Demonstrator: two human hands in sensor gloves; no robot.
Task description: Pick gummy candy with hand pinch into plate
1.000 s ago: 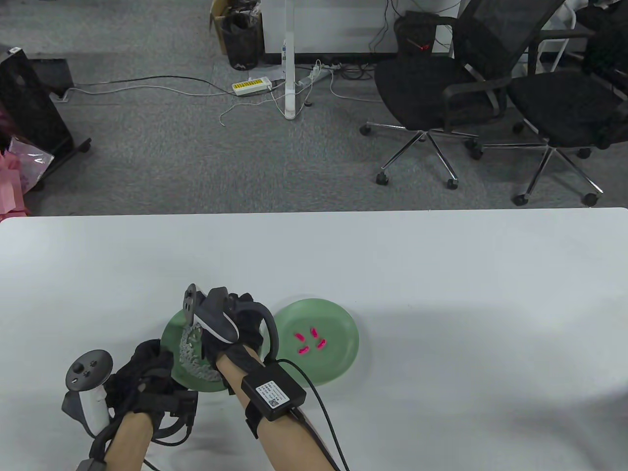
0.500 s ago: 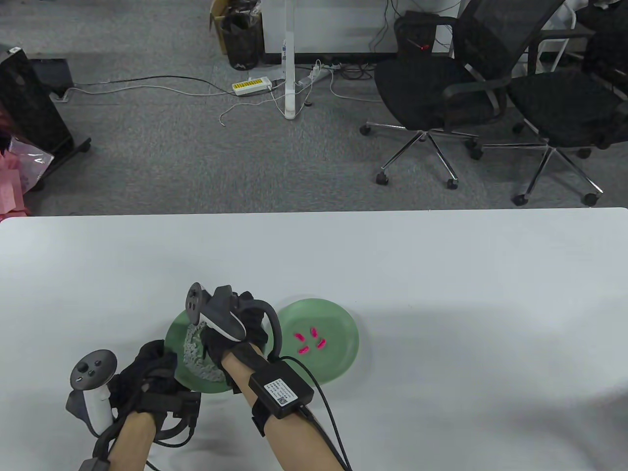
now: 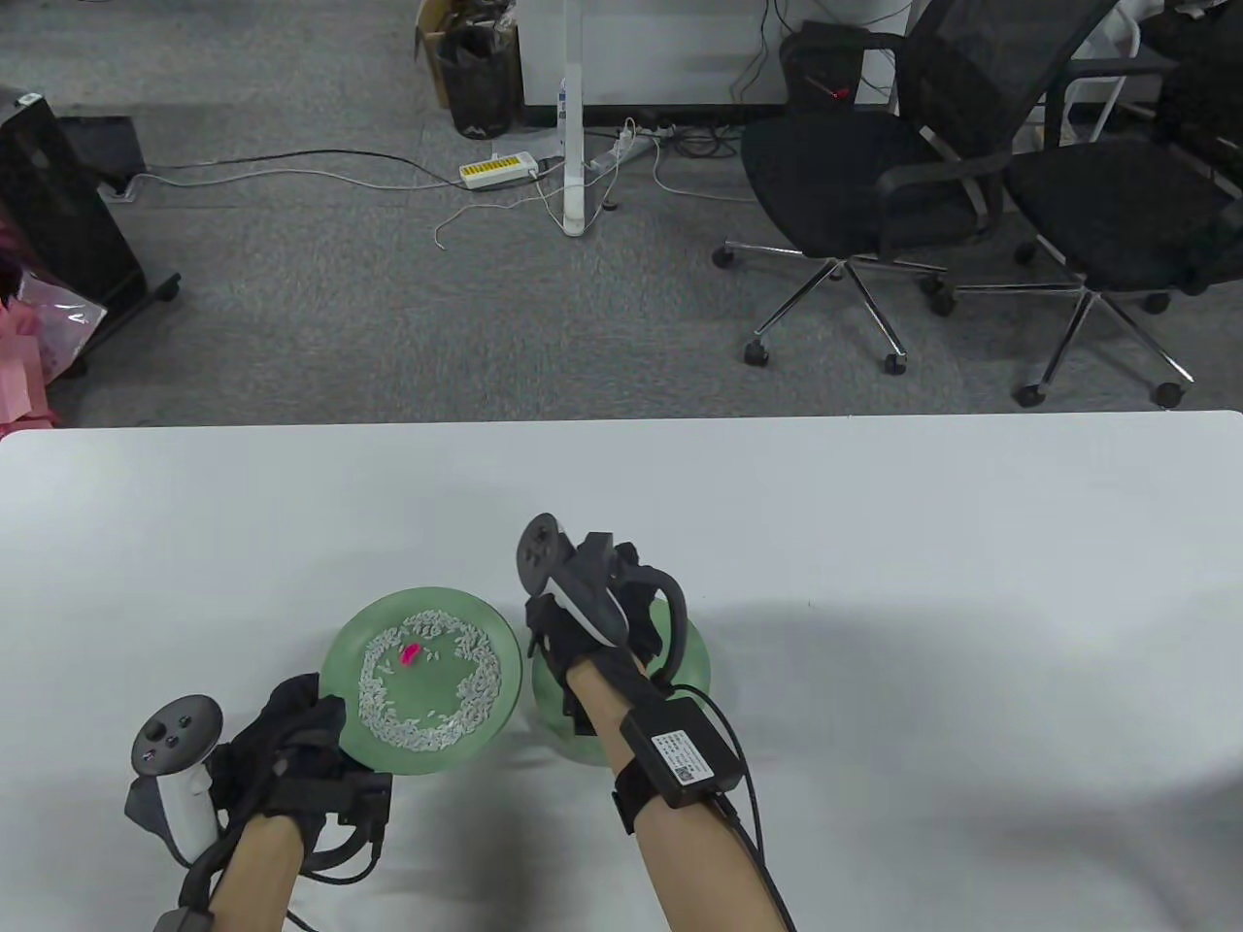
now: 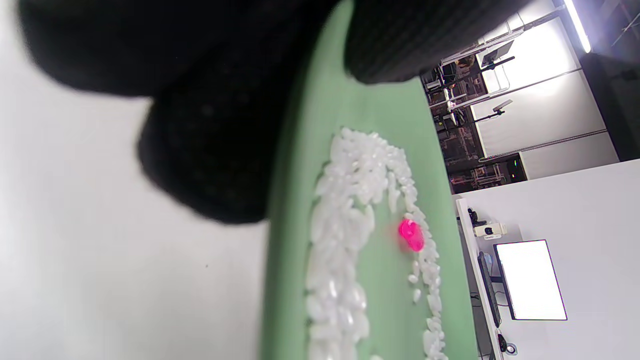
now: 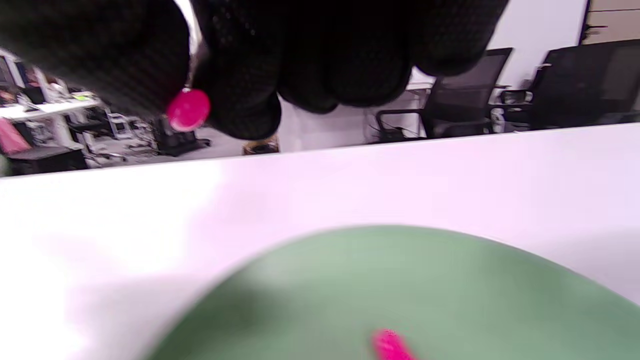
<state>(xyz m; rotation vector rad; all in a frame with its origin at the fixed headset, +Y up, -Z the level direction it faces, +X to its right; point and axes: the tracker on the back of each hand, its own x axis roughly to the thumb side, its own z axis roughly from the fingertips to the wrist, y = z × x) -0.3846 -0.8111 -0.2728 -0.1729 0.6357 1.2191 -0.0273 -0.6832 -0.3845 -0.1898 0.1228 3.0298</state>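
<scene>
The right hand hung over the right green plate, which sat on the white tabletop. In the right wrist view, its fingers pinched 1 pink gummy candy up in the air, above the plate. Another pink candy lay on that plate below, at the bottom edge of the view.

The left green plate sat just beside the right one. It held a ring of white rice grains. 1 pink gummy candy lay inside the ring, near its far side, touching the grains.

The left hand gripped the near left rim of that plate. In the left wrist view, its black fingers were curled over the rim, with 1 on top of the plate and the others under it.

A black box with a white label was strapped to the right forearm. The words on the label were too small to read.
</scene>
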